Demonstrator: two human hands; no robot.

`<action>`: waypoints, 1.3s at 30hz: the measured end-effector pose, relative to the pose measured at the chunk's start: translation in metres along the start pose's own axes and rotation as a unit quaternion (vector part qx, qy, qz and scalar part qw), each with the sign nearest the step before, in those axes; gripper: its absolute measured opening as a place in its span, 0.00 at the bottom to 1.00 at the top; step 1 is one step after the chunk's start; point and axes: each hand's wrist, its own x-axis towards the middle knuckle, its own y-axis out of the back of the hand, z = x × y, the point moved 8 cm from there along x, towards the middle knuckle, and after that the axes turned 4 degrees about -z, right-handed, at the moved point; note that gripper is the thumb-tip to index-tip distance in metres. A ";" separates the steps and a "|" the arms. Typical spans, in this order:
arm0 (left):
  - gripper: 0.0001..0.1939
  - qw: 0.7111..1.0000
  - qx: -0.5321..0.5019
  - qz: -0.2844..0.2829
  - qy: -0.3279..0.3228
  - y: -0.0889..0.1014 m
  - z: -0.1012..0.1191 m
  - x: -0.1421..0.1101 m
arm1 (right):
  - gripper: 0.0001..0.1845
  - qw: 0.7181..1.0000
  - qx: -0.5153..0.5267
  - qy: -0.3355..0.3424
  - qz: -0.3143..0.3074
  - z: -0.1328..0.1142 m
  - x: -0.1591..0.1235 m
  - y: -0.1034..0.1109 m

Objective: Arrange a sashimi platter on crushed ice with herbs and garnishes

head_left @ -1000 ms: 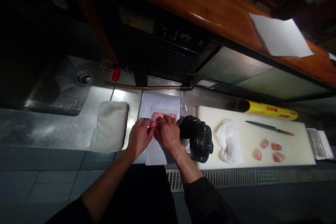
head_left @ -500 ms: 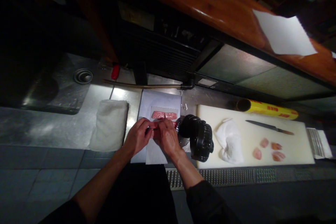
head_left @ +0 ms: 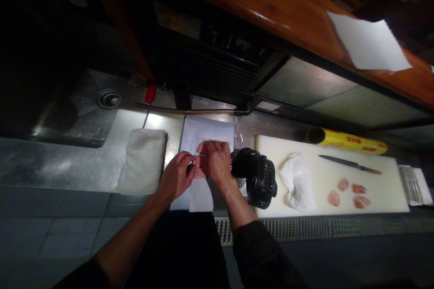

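Pink blocks of raw fish [head_left: 200, 168] lie on white paper [head_left: 203, 132] spread over the steel counter. My right hand [head_left: 219, 162] rests flat over the far blocks, fingers together and pressing down. Beside it, my left hand [head_left: 178, 176] is curled, its thumb and fingers pinching at the left edge of the fish. Most of the fish is hidden under both hands.
A folded white towel [head_left: 142, 160] lies left of the paper. A black round device [head_left: 257, 177] sits right of my hands. The white cutting board [head_left: 386, 189] holds a crumpled cloth [head_left: 296, 181], a knife [head_left: 349, 165], fish slices [head_left: 349, 193] and a yellow wrap roll [head_left: 346, 141]. A sink [head_left: 71, 113] is far left.
My right hand has moved away from me onto the far blocks, covering them. My left hand stayed at the left edge of the fish.
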 end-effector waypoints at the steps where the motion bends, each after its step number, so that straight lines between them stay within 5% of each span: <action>1: 0.08 1.000 0.001 -0.003 -0.001 -0.001 0.000 0.000 | 0.17 1.000 -0.016 -0.006 -0.014 0.000 0.004 0.000; 7: 0.08 1.000 0.001 -0.005 0.006 0.000 -0.002 -0.001 | 0.10 0.998 -0.057 -0.006 -0.038 0.000 0.010 -0.001; 17: 0.10 1.000 0.015 -0.010 0.001 0.002 -0.003 -0.006 | 0.11 1.000 0.002 0.025 0.014 -0.004 -0.007 0.001; 22: 0.07 0.999 0.032 0.021 0.003 0.009 0.004 0.015 | 0.14 0.987 0.061 -0.115 0.094 0.035 -0.025 0.016; 25: 0.10 0.997 0.072 -0.022 0.006 0.004 0.007 0.038 | 0.17 0.979 0.062 -0.166 0.098 0.051 -0.022 0.014; 30: 0.17 0.983 0.109 -0.145 0.028 -0.012 0.008 0.060 | 0.15 0.987 0.045 -0.147 0.051 0.050 -0.006 0.006; 39: 0.23 0.978 0.127 -0.166 0.018 -0.015 0.013 0.069 | 0.11 0.981 0.038 -0.189 0.032 0.056 -0.006 0.009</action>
